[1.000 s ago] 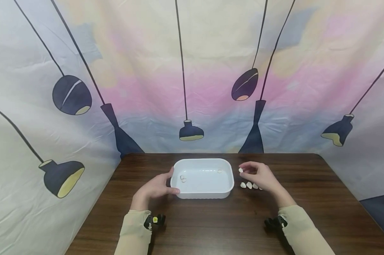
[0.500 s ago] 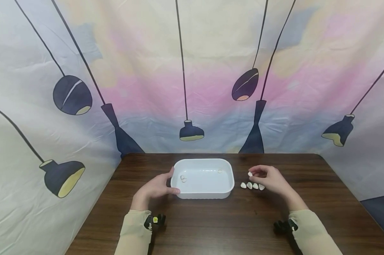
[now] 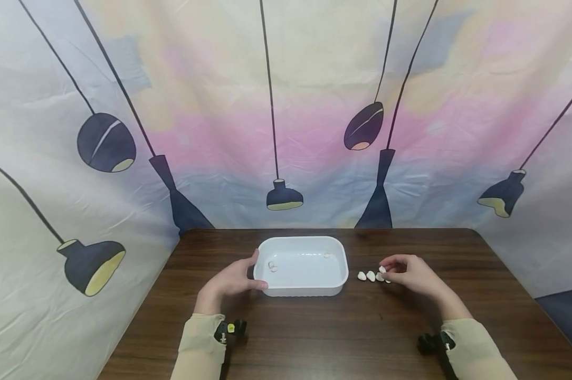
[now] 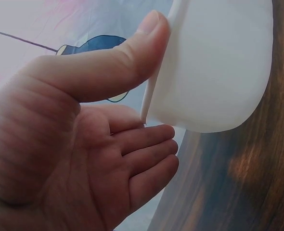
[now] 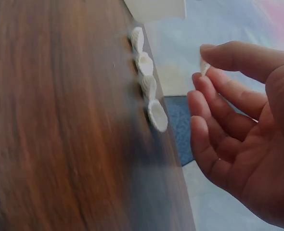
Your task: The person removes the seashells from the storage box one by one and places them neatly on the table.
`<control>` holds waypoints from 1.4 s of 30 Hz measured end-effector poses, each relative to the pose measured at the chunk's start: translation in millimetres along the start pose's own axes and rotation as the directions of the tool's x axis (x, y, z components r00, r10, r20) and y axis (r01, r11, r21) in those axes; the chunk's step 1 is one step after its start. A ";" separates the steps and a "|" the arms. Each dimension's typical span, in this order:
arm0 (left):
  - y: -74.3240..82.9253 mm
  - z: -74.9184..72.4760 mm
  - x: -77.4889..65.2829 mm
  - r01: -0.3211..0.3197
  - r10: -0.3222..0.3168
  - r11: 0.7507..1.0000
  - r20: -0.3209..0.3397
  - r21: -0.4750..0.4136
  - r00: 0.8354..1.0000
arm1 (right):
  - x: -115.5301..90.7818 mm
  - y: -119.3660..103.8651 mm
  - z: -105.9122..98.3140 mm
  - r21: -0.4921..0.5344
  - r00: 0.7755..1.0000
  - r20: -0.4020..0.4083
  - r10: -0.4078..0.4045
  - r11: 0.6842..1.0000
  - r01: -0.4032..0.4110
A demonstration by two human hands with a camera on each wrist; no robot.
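My left hand (image 3: pixel 231 277) holds the left end of a white rectangular dish (image 3: pixel 305 291), its thumb at the front rim and its index finger toward the back corner. In the left wrist view, the other fingers lie loosely beside the dish wall (image 4: pixel 214 72). My right hand (image 3: pixel 416 274) pinches a small white seashell (image 3: pixel 382 269) between thumb and index finger. Beneath and left of it, several white shells (image 3: pixel 371 276) lie in a row on the table. The right wrist view shows the row of shells (image 5: pixel 148 87) beside the raised hand (image 5: pixel 248 115).
Inside the dish, pale shells (image 3: pixel 273 266) lie near the left end, and another shell (image 3: pixel 327 255) sits at the back right. The brown wooden table (image 3: pixel 314 338) reaches to a fabric backdrop (image 3: pixel 229 132) printed with hanging lamps.
My right hand has moved right and toward me with the pinched shell, from near the dish's right side to the right end of the row. The left hand and dish have stayed put.
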State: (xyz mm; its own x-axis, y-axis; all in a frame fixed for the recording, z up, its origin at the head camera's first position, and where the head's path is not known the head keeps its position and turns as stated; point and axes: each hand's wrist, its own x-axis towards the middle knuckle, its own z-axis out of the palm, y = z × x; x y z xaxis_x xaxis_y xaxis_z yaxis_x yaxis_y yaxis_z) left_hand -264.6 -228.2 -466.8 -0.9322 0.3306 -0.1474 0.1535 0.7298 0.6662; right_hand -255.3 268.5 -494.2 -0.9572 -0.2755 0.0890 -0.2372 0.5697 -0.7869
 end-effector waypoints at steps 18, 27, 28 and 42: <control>1.8 0.2 -3.2 0.017 -0.017 1.000 -0.009 0.005 1.000 | -11.5 19.1 -22.8 -0.097 0.999 0.035 0.039 0.995 -0.036; 0.3 0.1 -2.3 0.005 -0.005 1.000 -0.008 0.002 1.000 | -12.6 25.2 -22.8 -0.161 0.993 0.058 0.106 0.982 -0.096; 0.4 0.3 -2.2 0.005 -0.005 1.000 -0.008 0.003 1.000 | -13.0 26.1 -22.8 -0.163 0.992 0.065 0.111 0.982 -0.099; 2.6 0.5 -1.3 0.023 -0.023 1.000 -0.005 0.011 1.000 | -13.0 27.1 -19.9 -0.175 0.989 0.057 0.136 0.977 -0.124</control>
State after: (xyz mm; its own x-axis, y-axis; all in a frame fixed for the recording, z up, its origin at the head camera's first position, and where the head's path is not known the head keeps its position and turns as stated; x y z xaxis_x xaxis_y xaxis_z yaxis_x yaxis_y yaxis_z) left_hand -262.9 -226.4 -465.2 -0.9372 0.3107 -0.1586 0.1357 0.7435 0.6548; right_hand -252.6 302.9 -504.6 -0.9694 -0.2394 -0.0543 -0.1418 0.7265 -0.6724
